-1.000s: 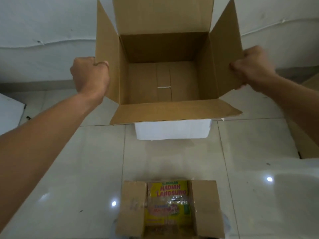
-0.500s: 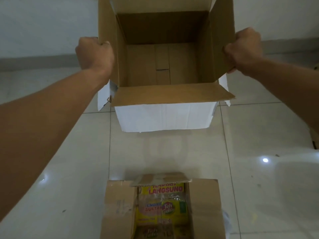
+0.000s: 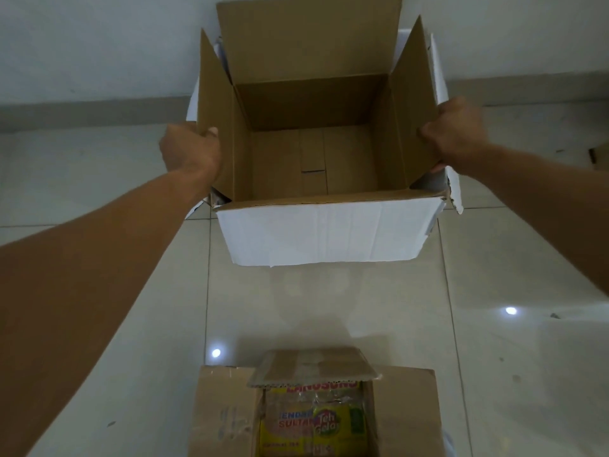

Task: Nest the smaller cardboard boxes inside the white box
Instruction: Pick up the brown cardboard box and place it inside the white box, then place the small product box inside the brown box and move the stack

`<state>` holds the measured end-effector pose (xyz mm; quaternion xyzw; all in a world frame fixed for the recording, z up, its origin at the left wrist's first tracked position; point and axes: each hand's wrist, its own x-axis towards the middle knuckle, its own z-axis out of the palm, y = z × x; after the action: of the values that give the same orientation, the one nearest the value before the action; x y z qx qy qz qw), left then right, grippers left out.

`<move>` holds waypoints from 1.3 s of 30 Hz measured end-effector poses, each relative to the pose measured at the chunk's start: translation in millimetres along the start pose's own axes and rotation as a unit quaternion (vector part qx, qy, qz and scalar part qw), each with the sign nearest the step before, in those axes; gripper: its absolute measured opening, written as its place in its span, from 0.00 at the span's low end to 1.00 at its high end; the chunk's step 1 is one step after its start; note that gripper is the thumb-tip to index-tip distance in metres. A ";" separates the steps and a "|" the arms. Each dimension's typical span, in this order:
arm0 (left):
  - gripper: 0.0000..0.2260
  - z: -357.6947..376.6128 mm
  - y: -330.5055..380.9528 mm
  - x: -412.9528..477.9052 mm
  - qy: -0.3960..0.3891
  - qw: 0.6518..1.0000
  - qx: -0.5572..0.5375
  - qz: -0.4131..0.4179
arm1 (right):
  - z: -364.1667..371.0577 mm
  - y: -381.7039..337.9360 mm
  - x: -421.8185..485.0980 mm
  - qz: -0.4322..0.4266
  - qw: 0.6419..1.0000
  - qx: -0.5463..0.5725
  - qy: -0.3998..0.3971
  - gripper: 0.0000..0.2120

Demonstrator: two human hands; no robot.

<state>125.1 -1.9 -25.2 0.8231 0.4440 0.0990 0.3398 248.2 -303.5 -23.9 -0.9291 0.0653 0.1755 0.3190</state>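
The white box [image 3: 326,232] stands open on the tiled floor ahead of me, brown inside and with nothing in it. Its side flaps and far flap stand up; the near flap hangs down over the front. My left hand [image 3: 191,150] grips the left flap, and my right hand [image 3: 456,133] grips the right flap. A smaller brown cardboard box [image 3: 224,413] sits at the bottom of the view, its flaps partly open over a yellow printed packet [image 3: 313,423].
A pale wall [image 3: 99,44] with a grey skirting runs right behind the white box. Glossy floor tiles [image 3: 329,308] stretch between the two boxes. A brown object [image 3: 598,156] shows at the far right edge.
The white box has come closer to me and sits lower in view. Its near flap, earlier sticking out level, now hangs down over the front. Both hands kept their grip on the side flaps.
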 end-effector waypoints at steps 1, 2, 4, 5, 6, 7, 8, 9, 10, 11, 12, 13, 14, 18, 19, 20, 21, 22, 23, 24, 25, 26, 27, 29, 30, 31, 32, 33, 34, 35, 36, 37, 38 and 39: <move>0.12 0.8 -1.8 1.7 -0.003 1.000 -0.003 -0.003 | 1.5 0.4 1.5 -0.003 1.000 -0.005 0.001 0.12; 0.13 2.5 -3.6 3.2 -0.005 1.000 -0.008 -0.003 | 2.5 0.3 3.3 -0.004 1.000 -0.009 0.004 0.12; 0.13 6.3 -5.1 4.4 -0.002 1.000 -0.007 0.007 | 3.1 0.3 6.1 -0.002 1.000 -0.011 0.005 0.13; 0.14 8.2 -5.1 4.0 0.000 1.000 -0.006 0.016 | 3.2 0.5 7.0 -0.002 1.000 -0.015 0.004 0.13; 0.15 9.6 -5.0 3.3 0.000 1.000 -0.004 0.027 | 3.6 0.9 7.1 -0.008 1.000 -0.027 0.005 0.13; 0.18 10.8 -4.5 2.0 -0.002 0.999 0.003 0.037 | 3.8 1.4 7.0 -0.018 0.999 -0.045 0.009 0.12; 0.21 11.6 -4.1 -0.1 -0.002 0.999 0.016 0.047 | 3.7 1.8 6.2 -0.032 0.997 -0.062 0.016 0.11; 0.24 11.6 -3.9 -2.4 -0.002 0.998 0.025 0.058 | 3.6 1.9 5.0 -0.043 0.996 -0.072 0.025 0.11; 0.26 11.2 -4.1 -4.7 -0.002 0.997 0.027 0.069 | 3.3 1.8 3.3 -0.049 0.995 -0.078 0.036 0.12; 0.26 10.9 -4.3 -7.4 -0.005 0.997 0.024 0.078 | 3.0 1.9 1.5 -0.052 0.994 -0.084 0.048 0.13; 0.26 10.3 -5.0 -10.3 -0.009 0.996 0.022 0.085 | 3.0 1.6 -0.7 -0.054 0.993 -0.089 0.061 0.16; 0.26 9.6 -6.0 -13.0 -0.013 0.996 0.022 0.090 | 3.4 1.4 -3.0 -0.059 0.992 -0.091 0.070 0.18; 0.26 8.5 -7.0 -16.2 -0.014 0.995 0.024 0.092 | 3.7 1.0 -5.7 -0.066 0.991 -0.092 0.074 0.20; 0.25 1.1 -10.9 -29.6 -0.001 0.995 0.032 0.095 | 2.3 -0.7 -21.8 -0.089 0.987 -0.100 0.088 0.22; 0.25 -1.2 -12.7 -34.5 0.003 0.995 0.034 0.095 | 2.2 -0.4 -28.0 -0.097 0.986 -0.099 0.090 0.23; 0.25 -3.5 -15.1 -40.9 0.006 0.995 0.036 0.094 | 2.5 0.1 -35.6 -0.107 0.985 -0.097 0.094 0.22; 0.25 -5.8 -18.4 -48.3 0.008 0.995 0.036 0.092 | 3.2 1.5 -44.2 -0.118 0.983 -0.096 0.099 0.21; 0.25 -8.0 -22.0 -57.0 0.010 0.995 0.036 0.091 | 4.6 3.4 -53.5 -0.131 0.981 -0.096 0.104 0.20; 0.26 -10.3 -26.6 -66.4 0.012 0.995 0.033 0.090 | 6.3 6.2 -63.4 -0.145 0.979 -0.093 0.109 0.19; 0.25 -12.6 -31.2 -77.3 0.013 0.995 0.029 0.091 | 8.4 9.7 -73.9 -0.158 0.978 -0.081 0.112 0.18; 0.25 -15.1 -37.1 -88.5 0.015 0.995 0.024 0.092 | 10.5 13.9 -85.2 -0.164 0.978 -0.061 0.112 0.17; 0.25 -17.8 -43.4 -100.4 0.018 0.995 0.017 0.093 | 12.6 18.3 -97.1 -0.165 0.980 -0.036 0.108 0.17; 0.25 -20.6 -50.5 -112.2 0.019 0.996 0.009 0.092 | 14.6 23.0 -109.7 -0.161 0.982 -0.012 0.100 0.16; 0.26 -25.3 -65.7 -138.6 0.013 0.997 -0.005 0.079 | 18.0 36.5 -136.2 -0.153 0.986 0.006 0.072 0.16; 0.26 -27.3 -73.7 -152.2 0.008 0.998 -0.011 0.069 | 19.7 44.6 -149.6 -0.152 0.987 0.003 0.057 0.16; 0.27 -29.4 -82.4 -165.7 0.003 0.998 -0.015 0.058 | 21.6 52.8 -162.8 -0.151 0.988 -0.001 0.042 0.16; 0.28 -31.3 -91.3 -178.9 0.000 0.999 -0.018 0.047 | 23.6 60.3 -176.0 -0.149 0.989 -0.002 0.026 0.17; 0.28 -33.2 -101.1 -191.6 -0.003 0.999 -0.021 0.038 | 25.5 67.9 -188.6 -0.144 0.990 0.000 0.009 0.17; 0.28 -35.1 -111.5 -204.1 -0.009 0.999 -0.022 0.029 | 27.9 75.3 -201.1 -0.137 0.991 0.004 -0.006 0.17; 0.28 -36.8 -122.2 -215.9 -0.017 0.999 -0.021 0.023 | 30.3 82.6 -213.3 -0.129 0.991 0.006 -0.015 0.17; 0.28 -38.4 -133.0 -227.3 -0.027 0.999 -0.017 0.018 | 32.7 90.0 -225.0 -0.122 0.992 0.007 -0.021 0.17; 0.28 -40.1 -144.0 -237.7 -0.037 0.999 -0.011 0.015 | 35.6 97.4 -236.4 -0.115 0.993 0.008 -0.025 0.18; 0.28 -42.5 -154.8 -247.1 -0.045 0.999 -0.003 0.013 | 38.8 104.9 -247.3 -0.109 0.994 0.007 -0.026 0.18; 0.28 -45.6 -165.6 -256.4 -0.052 0.999 0.006 0.011 | 42.8 112.8 -258.7 -0.103 0.994 0.002 -0.028 0.18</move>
<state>-156.3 -123.0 -62.6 0.8341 0.4168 0.0574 0.3566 -30.9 -363.5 -24.4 -0.9249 -0.0393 0.1670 0.3392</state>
